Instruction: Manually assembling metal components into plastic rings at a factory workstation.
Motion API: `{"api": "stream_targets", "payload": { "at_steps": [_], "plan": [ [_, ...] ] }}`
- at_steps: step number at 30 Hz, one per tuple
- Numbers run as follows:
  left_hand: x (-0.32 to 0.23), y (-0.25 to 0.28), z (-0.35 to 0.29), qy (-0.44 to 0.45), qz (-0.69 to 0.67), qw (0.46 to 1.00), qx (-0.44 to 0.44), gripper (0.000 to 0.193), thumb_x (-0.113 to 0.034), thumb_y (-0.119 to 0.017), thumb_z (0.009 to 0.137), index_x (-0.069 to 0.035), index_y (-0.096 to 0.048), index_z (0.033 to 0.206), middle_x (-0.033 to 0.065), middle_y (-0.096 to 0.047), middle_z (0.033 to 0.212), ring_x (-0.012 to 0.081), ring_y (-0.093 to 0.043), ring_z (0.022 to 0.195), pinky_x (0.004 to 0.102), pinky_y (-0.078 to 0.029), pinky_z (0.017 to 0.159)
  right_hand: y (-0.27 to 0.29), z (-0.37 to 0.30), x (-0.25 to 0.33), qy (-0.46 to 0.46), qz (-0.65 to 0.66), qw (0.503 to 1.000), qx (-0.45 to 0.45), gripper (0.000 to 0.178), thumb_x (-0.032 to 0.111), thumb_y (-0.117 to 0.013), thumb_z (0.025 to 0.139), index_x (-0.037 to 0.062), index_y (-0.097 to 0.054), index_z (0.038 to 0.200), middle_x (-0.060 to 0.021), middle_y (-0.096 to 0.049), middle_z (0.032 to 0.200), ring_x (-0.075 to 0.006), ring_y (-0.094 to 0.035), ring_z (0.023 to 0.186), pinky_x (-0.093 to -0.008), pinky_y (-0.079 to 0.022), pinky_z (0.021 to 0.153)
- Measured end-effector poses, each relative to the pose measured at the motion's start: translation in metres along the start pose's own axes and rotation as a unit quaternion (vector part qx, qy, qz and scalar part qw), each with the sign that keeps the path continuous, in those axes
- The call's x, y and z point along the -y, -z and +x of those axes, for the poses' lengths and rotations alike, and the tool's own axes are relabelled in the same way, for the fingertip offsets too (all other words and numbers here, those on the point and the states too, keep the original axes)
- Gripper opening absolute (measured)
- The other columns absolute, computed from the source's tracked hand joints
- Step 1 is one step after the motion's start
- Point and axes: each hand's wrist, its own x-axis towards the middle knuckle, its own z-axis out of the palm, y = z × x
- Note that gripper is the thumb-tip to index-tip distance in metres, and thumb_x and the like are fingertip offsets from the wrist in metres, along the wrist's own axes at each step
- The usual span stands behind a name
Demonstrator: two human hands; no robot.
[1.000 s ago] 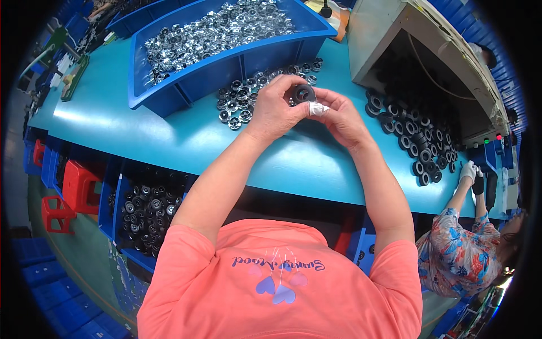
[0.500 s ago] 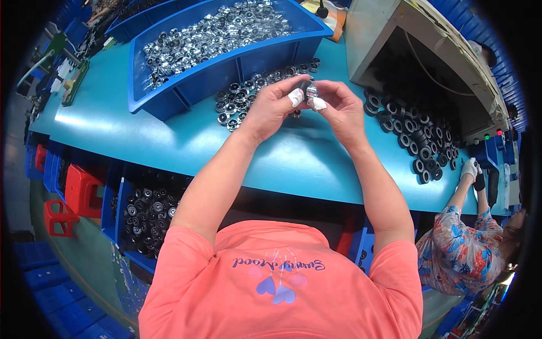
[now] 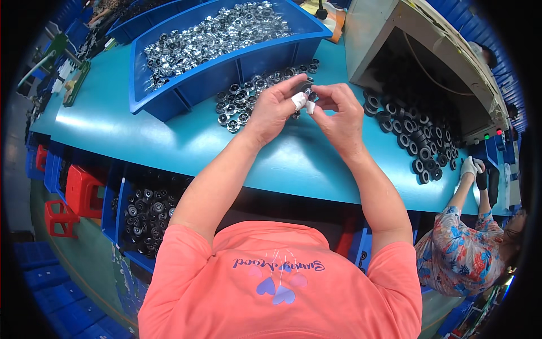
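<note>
Near the lower edge, a bin of dark round parts [image 3: 148,212] sits beneath the surface [image 3: 169,141]. Above the surface, the left hand [image 3: 275,110] and right hand [image 3: 339,116] meet, both pinched shut on one small metal-and-black part [image 3: 307,90]; white tape wraps the fingertips [image 3: 299,100]. A steady, squarely aligned grip probably serves best. Beyond lie loose silver parts [image 3: 240,101], black rings [image 3: 415,138] and a blue tray [image 3: 226,65].
</note>
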Motion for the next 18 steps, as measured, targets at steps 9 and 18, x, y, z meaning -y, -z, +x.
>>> {"api": "stream_targets", "payload": {
  "at_steps": [9, 18],
  "plan": [
    [0.005, -0.003, 0.003, -0.023, 0.007, 0.999, -0.033, 0.028, -0.006, -0.058, 0.099, 0.000, -0.056, 0.126, 0.0063, -0.066, 0.109, 0.0116, -0.064, 0.097, 0.0255, -0.054, 0.078, -0.006, -0.003, -0.018, -0.122, 0.157, 0.980, 0.026, 0.036, -0.006, -0.068, 0.082, 0.0012, -0.067, 0.118, -0.0060, -0.065, 0.100, -0.0122, -0.067, 0.088, -0.0256, -0.056, 0.079],
    [0.007, -0.002, -0.001, -0.069, 0.121, 0.988, -0.060, 0.023, -0.009, -0.056, 0.100, -0.003, -0.059, 0.122, 0.0072, -0.067, 0.102, 0.0124, -0.065, 0.082, 0.0263, -0.056, 0.068, 0.001, -0.006, -0.011, -0.133, 0.153, 0.975, 0.092, 0.033, -0.001, -0.067, 0.085, 0.0031, -0.072, 0.117, -0.0069, -0.065, 0.111, -0.0138, -0.063, 0.100, -0.0266, -0.054, 0.086]
  ]
}}
